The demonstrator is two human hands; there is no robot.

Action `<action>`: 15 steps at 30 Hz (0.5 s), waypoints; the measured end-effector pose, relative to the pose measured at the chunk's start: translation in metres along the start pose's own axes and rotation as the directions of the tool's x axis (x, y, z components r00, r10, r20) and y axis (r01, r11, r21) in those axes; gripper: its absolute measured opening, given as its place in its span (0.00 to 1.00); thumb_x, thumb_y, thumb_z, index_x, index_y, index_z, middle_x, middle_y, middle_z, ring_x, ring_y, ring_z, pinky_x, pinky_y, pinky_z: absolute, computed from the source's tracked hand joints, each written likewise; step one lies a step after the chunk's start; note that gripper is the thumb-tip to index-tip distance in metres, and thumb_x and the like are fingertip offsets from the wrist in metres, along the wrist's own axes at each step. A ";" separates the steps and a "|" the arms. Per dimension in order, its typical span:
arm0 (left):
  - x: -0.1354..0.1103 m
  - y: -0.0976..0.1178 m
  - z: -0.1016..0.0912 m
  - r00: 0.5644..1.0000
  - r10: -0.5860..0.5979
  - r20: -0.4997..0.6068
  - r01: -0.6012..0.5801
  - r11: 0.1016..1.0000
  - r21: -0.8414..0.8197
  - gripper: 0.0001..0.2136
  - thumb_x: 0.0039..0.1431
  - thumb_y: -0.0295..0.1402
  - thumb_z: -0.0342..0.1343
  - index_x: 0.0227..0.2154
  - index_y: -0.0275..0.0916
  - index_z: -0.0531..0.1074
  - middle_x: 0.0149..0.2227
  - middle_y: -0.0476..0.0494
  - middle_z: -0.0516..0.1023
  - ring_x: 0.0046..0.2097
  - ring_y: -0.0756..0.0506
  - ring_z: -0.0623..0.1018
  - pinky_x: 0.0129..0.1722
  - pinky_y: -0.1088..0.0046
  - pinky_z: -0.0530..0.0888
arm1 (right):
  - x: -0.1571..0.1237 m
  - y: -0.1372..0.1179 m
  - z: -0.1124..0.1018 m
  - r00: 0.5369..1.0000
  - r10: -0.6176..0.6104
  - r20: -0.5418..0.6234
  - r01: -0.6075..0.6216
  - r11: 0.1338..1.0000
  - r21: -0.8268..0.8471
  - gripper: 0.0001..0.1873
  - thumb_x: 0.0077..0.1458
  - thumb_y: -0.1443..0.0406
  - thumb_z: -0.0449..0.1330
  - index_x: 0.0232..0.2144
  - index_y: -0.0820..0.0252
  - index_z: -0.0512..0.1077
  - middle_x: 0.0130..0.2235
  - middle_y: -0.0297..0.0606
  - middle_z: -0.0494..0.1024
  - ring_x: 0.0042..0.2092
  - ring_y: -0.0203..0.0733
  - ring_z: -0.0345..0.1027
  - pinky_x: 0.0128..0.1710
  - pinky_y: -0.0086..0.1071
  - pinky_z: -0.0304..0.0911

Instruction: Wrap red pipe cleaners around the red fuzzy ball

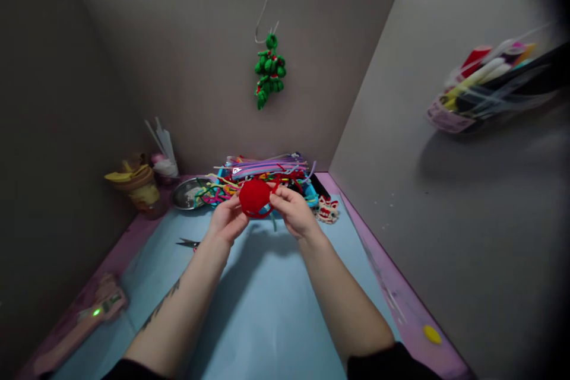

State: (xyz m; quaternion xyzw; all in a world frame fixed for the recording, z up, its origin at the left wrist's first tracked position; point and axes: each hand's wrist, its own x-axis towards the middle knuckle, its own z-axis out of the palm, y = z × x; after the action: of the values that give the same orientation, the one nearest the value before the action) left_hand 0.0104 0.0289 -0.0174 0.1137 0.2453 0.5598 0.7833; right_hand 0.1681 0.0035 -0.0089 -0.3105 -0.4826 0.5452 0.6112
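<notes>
Over the middle of the mat I hold up a round red ball [255, 197] that looks wound from yarn or chenille stem; its exact make is hard to tell. My left hand [226, 221] grips its left side, fingers partly behind it. At its right edge, my right hand [291, 209] pinches a red strand [273, 189] that joins the ball. A loose red loop curves along the ball's underside. Just behind both hands is a blue tray [310, 195] heaped with colourful chenille stems [271, 168].
Scissors [187, 243] lie beside my left forearm. A metal bowl [178, 196], a yellow pot [143, 193] and a pink glue gun [102, 309] are on the left. A red-and-white craft piece [328, 211] sits right. Grey panels enclose the blue mat [276, 309]; a green ornament [269, 71] hangs behind.
</notes>
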 end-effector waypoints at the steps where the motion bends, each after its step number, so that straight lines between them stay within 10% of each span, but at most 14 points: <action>1: 0.000 0.000 0.000 1.000 -0.004 -0.002 0.004 1.000 0.004 0.20 0.52 0.15 0.46 0.47 0.31 0.71 0.29 0.42 0.80 0.28 0.47 0.80 0.32 0.74 0.78 | 0.000 0.000 0.000 1.000 0.003 -0.005 -0.003 1.000 -0.009 0.15 0.42 0.59 0.68 0.17 0.58 0.67 0.38 0.37 0.74 0.52 0.44 0.63 0.51 0.35 0.57; 7: -0.002 0.000 0.003 1.000 -0.022 -0.019 0.022 1.000 0.020 0.14 0.55 0.18 0.47 0.41 0.29 0.73 0.28 0.41 0.80 0.28 0.47 0.79 0.32 0.74 0.77 | 0.002 0.005 0.002 0.997 -0.032 -0.072 0.029 0.998 -0.049 0.14 0.42 0.61 0.67 0.16 0.59 0.67 0.48 0.39 0.72 0.58 0.45 0.59 0.57 0.38 0.52; 12: -0.009 0.002 0.007 0.994 -0.109 0.004 0.108 0.988 0.110 0.10 0.62 0.30 0.46 0.34 0.32 0.72 0.31 0.38 0.79 0.33 0.45 0.80 0.34 0.68 0.77 | 0.010 0.015 -0.002 0.974 -0.022 -0.224 0.038 0.997 0.069 0.12 0.44 0.59 0.66 0.20 0.57 0.67 0.33 0.34 0.75 0.45 0.42 0.66 0.50 0.36 0.60; 15: -0.017 -0.001 0.012 0.995 0.029 -0.099 -0.002 0.965 0.263 0.06 0.59 0.32 0.53 0.35 0.35 0.71 0.28 0.44 0.77 0.29 0.48 0.79 0.29 0.74 0.74 | 0.012 0.016 -0.008 0.938 -0.131 -0.320 0.114 0.991 -0.072 0.12 0.46 0.58 0.64 0.21 0.57 0.66 0.34 0.33 0.73 0.45 0.41 0.65 0.51 0.36 0.59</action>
State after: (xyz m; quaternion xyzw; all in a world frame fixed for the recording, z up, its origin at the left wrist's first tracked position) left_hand 0.0126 0.0144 -0.0036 0.1894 0.3562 0.5337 0.7433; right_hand 0.1692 0.0201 -0.0235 -0.3810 -0.4080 0.4349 0.7066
